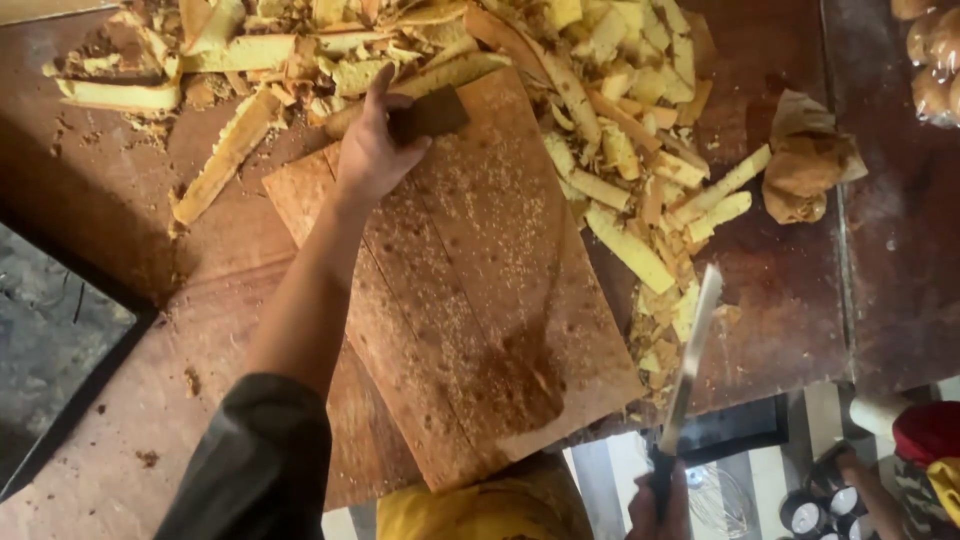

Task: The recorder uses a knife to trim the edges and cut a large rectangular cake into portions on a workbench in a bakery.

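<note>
Bread trimmings (620, 150) are touched at the far side by the spread left hand (372, 150); a long knife (690, 360) is gripped in the fisted right hand (657, 505), near right.

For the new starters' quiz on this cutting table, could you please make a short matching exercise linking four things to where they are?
Things:
1. left hand
2. knife
3. crumpled brown paper
4. pale cut strips

Places:
A. heaped along the board's far and right edges
B. at the board's far end, on a dark flat piece
C. right of the strips, alone
D. held upright by the right hand

Pairs: 1-B, 2-D, 3-C, 4-A
</note>
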